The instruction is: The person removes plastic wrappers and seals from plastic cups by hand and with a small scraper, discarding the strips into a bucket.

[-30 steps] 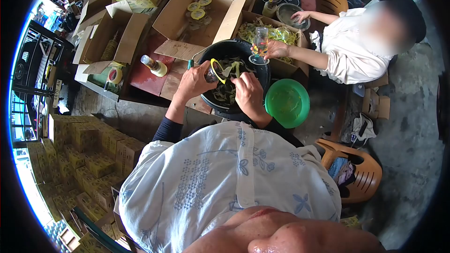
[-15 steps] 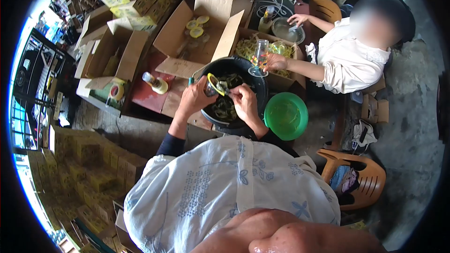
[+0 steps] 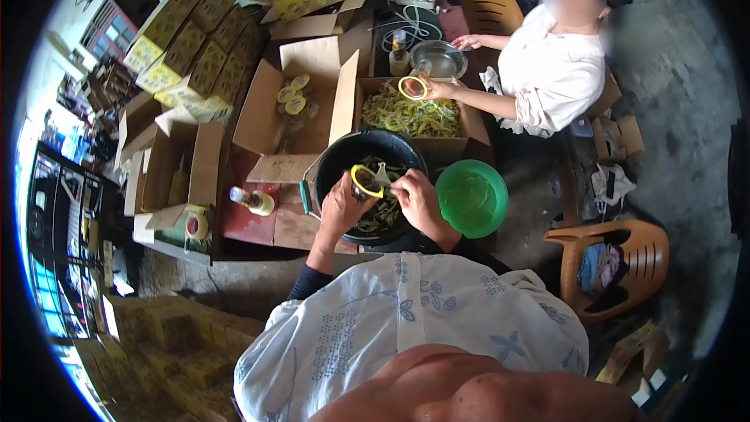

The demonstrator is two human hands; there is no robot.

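Note:
My left hand is closed around a drinking glass with a yellow rim, tilted above the black bucket. My right hand is beside the glass, its fingers pinching a pale, limp strip at the rim; its material is hard to make out. Inside the bucket lie dark, yellowish-green strips. A green basin stands right of the bucket, a few strips in it.
Across the table, a person holds another yellow-rimmed glass over a carton of yellow-green strips. An open cardboard box contains yellow-rimmed glasses. A bottle lies left. An orange chair stands right.
My view has shifted, and both hands stay over the bucket with the glass. The other person's glass has turned from upright to rim-forward and moved toward the metal bowl.

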